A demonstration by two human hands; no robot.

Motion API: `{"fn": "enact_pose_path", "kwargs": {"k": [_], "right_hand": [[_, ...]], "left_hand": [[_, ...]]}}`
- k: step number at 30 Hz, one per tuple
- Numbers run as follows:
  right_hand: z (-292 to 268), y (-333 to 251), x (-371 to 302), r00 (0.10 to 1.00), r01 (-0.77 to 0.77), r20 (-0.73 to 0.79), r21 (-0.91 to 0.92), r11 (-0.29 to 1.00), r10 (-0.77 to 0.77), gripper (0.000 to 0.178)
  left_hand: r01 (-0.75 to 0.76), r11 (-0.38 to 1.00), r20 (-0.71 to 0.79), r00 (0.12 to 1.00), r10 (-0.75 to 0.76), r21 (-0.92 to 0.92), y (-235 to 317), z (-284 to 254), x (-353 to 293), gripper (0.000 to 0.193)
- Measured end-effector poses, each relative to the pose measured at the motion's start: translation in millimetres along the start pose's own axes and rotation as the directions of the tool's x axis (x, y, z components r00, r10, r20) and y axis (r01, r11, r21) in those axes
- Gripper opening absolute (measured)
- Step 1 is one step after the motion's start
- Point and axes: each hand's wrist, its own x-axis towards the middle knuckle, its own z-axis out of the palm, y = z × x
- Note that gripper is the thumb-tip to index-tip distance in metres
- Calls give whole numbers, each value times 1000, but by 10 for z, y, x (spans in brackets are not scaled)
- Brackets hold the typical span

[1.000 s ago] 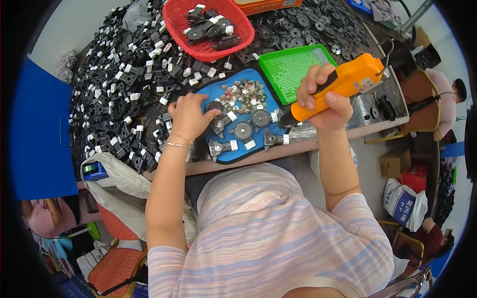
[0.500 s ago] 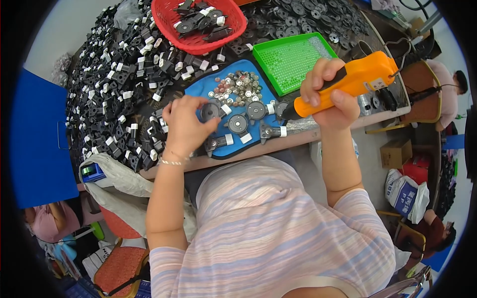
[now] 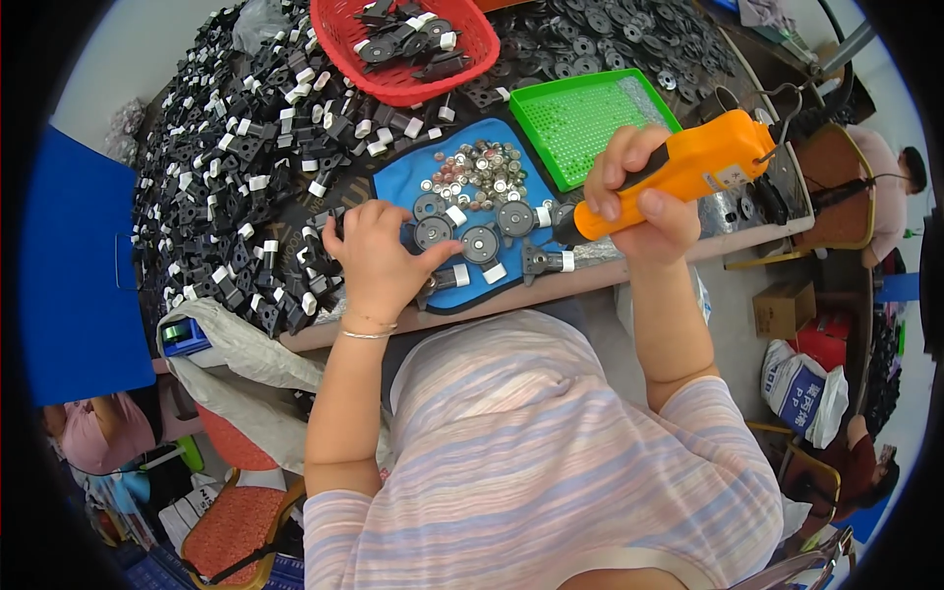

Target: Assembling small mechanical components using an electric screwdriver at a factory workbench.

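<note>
My right hand is wrapped round an orange and black electric screwdriver, its dark tip pointing left and down beside a round black part at the mat's right edge. My left hand is over the left side of a blue mat, fingers apart, with the thumb stretched toward a round black wheel part. Whether the fingertips touch it, I cannot tell. Several similar wheel parts with white tabs, such as one in the middle, lie on the mat. Behind them is a heap of small silvery metal pieces.
A red basket of black parts and a green perforated tray stand behind the mat. Black and white parts are piled on the left, black discs at the back. People sit on chairs off to both sides.
My left hand has shifted slightly right and opened off the wheel part, which now lies on the mat. The screwdriver has moved a little left and down in my right hand.
</note>
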Motion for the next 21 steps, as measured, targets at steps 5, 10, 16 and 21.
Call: {"fn": "enact_pose_path", "kwargs": {"k": [5, 10, 16, 21], "right_hand": [[16, -4, 2, 1000, -7, -16, -2, 1000, 7, 29], [57, 15, 31, 1000, -3, 0, -6, 1000, 3, 29], [26, 37, 15, 1000, -17, -19, -18, 1000, 17, 29], [97, 77, 56, 999, 20, -49, 104, 994, -15, 29]], "left_hand": [[-44, 966, 203, 974, 97, -255, -181, -105, 86, 55], [-47, 970, 270, 956, 112, -238, -193, -65, 136, 49], [-25, 989, 209, 976, 56, -147, -127, -57, 33, 44], [-39, 989, 110, 992, 55, -140, -41, -78, 4, 44]]}}
